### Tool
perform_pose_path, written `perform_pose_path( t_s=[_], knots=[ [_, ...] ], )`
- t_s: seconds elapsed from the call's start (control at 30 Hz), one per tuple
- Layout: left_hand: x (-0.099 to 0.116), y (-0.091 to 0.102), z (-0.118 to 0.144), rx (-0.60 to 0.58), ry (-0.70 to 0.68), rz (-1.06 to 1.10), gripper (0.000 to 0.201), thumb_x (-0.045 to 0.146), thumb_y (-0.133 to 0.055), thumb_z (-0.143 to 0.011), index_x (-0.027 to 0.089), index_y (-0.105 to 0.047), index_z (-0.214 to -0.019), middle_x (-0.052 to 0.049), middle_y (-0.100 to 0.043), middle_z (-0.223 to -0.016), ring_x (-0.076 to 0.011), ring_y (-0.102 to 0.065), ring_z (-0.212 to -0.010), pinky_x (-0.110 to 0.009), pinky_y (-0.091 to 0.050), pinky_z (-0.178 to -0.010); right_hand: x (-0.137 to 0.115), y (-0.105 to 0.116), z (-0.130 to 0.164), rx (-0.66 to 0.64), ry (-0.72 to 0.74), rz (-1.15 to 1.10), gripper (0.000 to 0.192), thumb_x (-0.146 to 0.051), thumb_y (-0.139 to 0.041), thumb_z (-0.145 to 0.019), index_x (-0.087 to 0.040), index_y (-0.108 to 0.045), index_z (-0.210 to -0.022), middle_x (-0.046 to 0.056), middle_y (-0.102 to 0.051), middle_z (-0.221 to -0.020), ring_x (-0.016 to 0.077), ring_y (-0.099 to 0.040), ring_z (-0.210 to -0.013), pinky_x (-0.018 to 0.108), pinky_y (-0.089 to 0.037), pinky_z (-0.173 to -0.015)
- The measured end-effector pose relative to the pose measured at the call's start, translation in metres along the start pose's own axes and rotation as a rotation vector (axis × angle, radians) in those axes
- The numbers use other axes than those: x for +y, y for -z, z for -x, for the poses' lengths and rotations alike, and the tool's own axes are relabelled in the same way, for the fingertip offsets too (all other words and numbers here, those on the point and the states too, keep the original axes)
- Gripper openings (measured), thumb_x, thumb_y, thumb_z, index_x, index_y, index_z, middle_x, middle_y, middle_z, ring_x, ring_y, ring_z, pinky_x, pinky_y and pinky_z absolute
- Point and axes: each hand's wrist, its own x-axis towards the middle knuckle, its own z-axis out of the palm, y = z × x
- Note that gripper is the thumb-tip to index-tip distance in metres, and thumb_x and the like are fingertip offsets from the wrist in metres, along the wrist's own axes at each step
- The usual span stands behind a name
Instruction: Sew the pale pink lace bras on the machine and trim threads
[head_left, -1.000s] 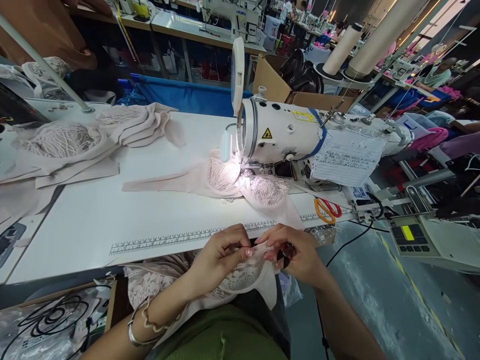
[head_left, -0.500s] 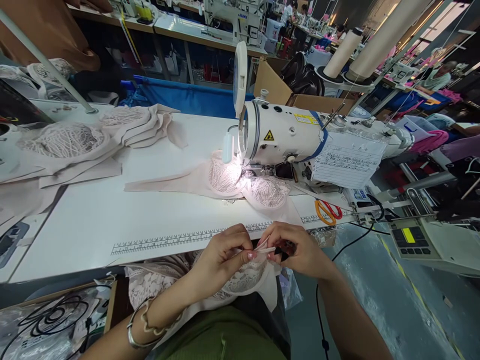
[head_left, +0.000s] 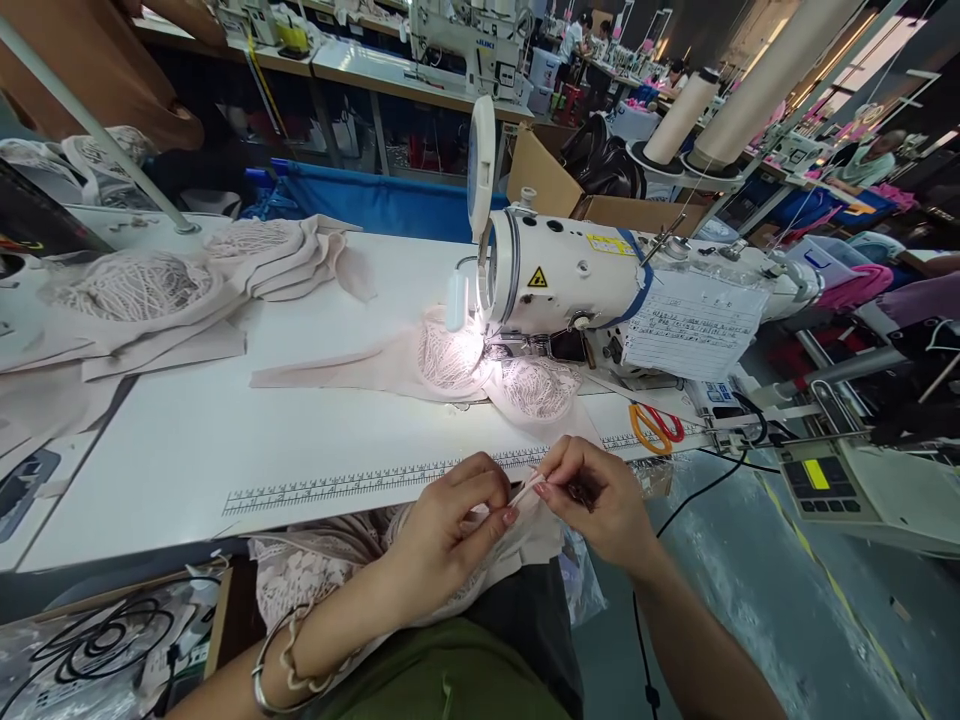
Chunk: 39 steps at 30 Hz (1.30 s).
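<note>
Strap is pinched taut between left hand and right hand (lace garment resting on the lap), keeping it close for fingerwork.

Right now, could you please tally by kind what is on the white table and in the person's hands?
Sewing machine: 1
Scissors: 1
Lace piece under the needle: 1
Stack of lace pieces: 1
Lace piece held by left hand and right hand: 1
Total: 5

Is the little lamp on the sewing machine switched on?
On: the lamp casts a bright glare on the lace piece under the sewing machine.
</note>
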Motion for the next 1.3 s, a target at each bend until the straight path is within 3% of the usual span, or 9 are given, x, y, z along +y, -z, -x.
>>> perform_pose_path(
  t_s=[0.1,0.2,0.27,0.43,0.57,0.7,0.87,1.13,1.3],
  knots=[
    [0.003,-0.002,-0.001,0.001,0.058,0.032,0.021,0.017,-0.049,-0.096,0.02,-0.046,-0.075,-0.005,-0.059,-0.089,-0.0144,-0.058,-0.081,-0.02,-0.044,-0.061,-0.003,-0.003,0.001,0.011,-0.026,-0.02,0.023,-0.029,-0.07,-0.089,-0.023,-0.049,-0.083,-0.002,-0.061,-0.077,0.008,-0.05,-0.057,0.02,-0.038,-0.05],
    [0.004,-0.005,-0.003,-0.005,0.192,0.096,0.006,0.025,-0.058,-0.092,0.02,-0.056,-0.093,-0.007,-0.066,-0.094,-0.0168,-0.062,-0.083,-0.019,-0.045,-0.055,-0.006,-0.006,0.003,0.006,-0.038,0.009,0.024,-0.033,-0.07,-0.09,-0.024,-0.047,-0.086,-0.002,-0.063,-0.078,0.0084,-0.049,-0.056,0.021,-0.04,-0.051],
    [0.004,-0.008,-0.005,-0.009,0.267,0.094,0.018,0.032,-0.063,-0.091,0.019,-0.063,-0.103,-0.006,-0.071,-0.09,-0.017,-0.064,-0.078,-0.02,-0.046,-0.057,-0.005,-0.007,0.005,-0.012,-0.034,0.058,0.023,-0.034,-0.07,-0.089,-0.025,-0.049,-0.088,-0.001,-0.064,-0.079,0.0102,-0.053,-0.059,0.023,-0.044,-0.054],
    [0.003,-0.01,-0.009,0.075,0.323,0.006,0.026,0.035,-0.063,-0.091,0.017,-0.075,-0.077,0.0,-0.065,-0.061,-0.0114,-0.052,-0.056,-0.021,-0.037,-0.055,0.0,-0.003,0.009,0.014,-0.038,0.129,0.018,-0.04,-0.062,-0.096,-0.024,-0.058,-0.09,0.0,-0.064,-0.075,0.0117,-0.058,-0.059,0.024,-0.044,-0.054],
    [0.005,-0.008,-0.012,0.062,0.415,0.19,0.032,0.043,-0.066,-0.087,0.015,-0.079,-0.08,-0.002,-0.062,-0.06,-0.0108,-0.043,-0.053,-0.022,-0.031,-0.05,0.001,0.008,0.007,0.016,-0.055,0.211,0.045,-0.059,-0.041,-0.102,-0.022,-0.06,-0.084,-0.004,-0.049,-0.059,0.0101,-0.041,-0.049,0.025,-0.033,-0.049],
    [0.006,-0.007,-0.015,0.047,0.454,0.308,0.035,0.046,-0.068,-0.085,0.014,-0.081,-0.083,-0.004,-0.063,-0.06,-0.0094,-0.037,-0.052,-0.022,-0.027,-0.048,-0.004,0.013,0.003,-0.122,-0.126,0.222,0.055,-0.066,-0.033,-0.101,-0.021,-0.064,-0.09,0.002,-0.058,-0.078,0.0132,-0.05,-0.065,0.027,-0.04,-0.061],
    [0.006,-0.007,-0.017,0.041,0.47,0.367,0.03,0.041,-0.072,-0.08,0.013,-0.078,-0.074,-0.005,-0.065,-0.063,-0.011,-0.044,-0.058,-0.022,-0.032,-0.053,-0.01,0.009,-0.001,-0.245,-0.253,0.035,0.03,-0.052,-0.056,-0.098,-0.022,-0.057,-0.103,0.001,-0.062,-0.084,0.0145,-0.058,-0.074,0.026,-0.045,-0.066],
    [0.002,-0.007,-0.015,-0.013,0.452,0.248,0.031,0.038,-0.064,-0.082,0.013,-0.073,-0.066,0.0,-0.051,-0.055,-0.0095,-0.036,-0.055,-0.022,-0.027,-0.051,-0.006,0.003,-0.009,-0.318,-0.355,-0.12,0.038,-0.054,-0.07,-0.088,-0.022,-0.05,-0.096,-0.005,-0.054,-0.073,0.0107,-0.049,-0.065,0.024,-0.039,-0.061],
    [0.003,-0.006,-0.015,0.004,0.462,0.239,0.034,0.041,-0.064,-0.084,0.012,-0.076,-0.07,0.0,-0.052,-0.055,-0.0095,-0.036,-0.054,-0.022,-0.027,-0.05,-0.001,0.001,-0.007,-0.229,-0.387,-0.143,0.041,-0.055,-0.071,-0.086,-0.023,-0.048,-0.098,-0.007,-0.052,-0.066,0.0102,-0.046,-0.058,0.023,-0.035,-0.056]
  ],
)
